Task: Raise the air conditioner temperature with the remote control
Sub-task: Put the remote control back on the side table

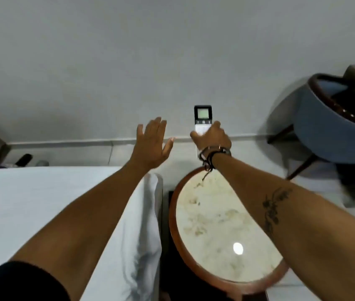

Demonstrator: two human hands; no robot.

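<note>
A white remote control with a small grey screen at its top points up toward the wall. My right hand is closed around its lower half, with bracelets on the wrist and the thumb lying across the buttons. To its left my left hand is raised with the fingers spread and nothing in it. No air conditioner is in view.
A round side table with a marble top and a wooden rim stands below my right arm. A bed with a white sheet fills the lower left. A blue armchair stands at the right by the plain wall.
</note>
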